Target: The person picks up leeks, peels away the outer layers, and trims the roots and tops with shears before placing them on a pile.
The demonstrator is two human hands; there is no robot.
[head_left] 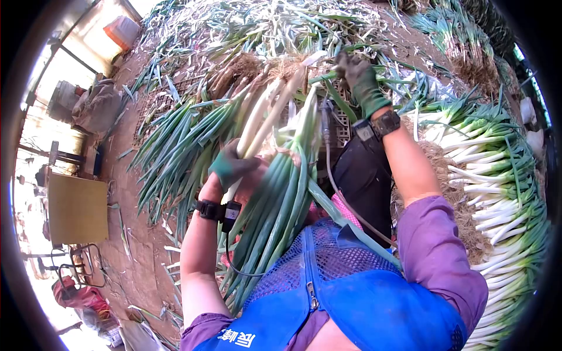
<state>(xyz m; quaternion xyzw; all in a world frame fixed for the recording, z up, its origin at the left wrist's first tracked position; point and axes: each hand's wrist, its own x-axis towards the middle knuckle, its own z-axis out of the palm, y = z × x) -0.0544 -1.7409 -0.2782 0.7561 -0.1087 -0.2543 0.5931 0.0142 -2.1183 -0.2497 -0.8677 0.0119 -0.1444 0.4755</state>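
Observation:
My left hand point(233, 167), in a grey and green glove, is closed around a long green onion point(257, 130) with a white stalk and roots pointing away from me. More green onions point(275, 205) lie across my lap, leaves toward me. My right hand point(358, 81), gloved alike, is raised beyond the stalks with its fingers curled. Green leaf strips lie against it, but blur hides what is between the fingers. Near it stands a metal nozzle point(326, 120) on a grey hose point(351, 205). Untrimmed green onions point(187, 131) with brown roots are heaped on the left.
Cleaned green onions point(492, 175) lie in a long row on my right, white ends inward. Peeled leaf scraps point(257, 26) cover the ground ahead. A plastic crate point(339, 126) is under the stalks. A yellowish board point(78, 207) stands at the left; rooted bundles point(468, 47) lie far right.

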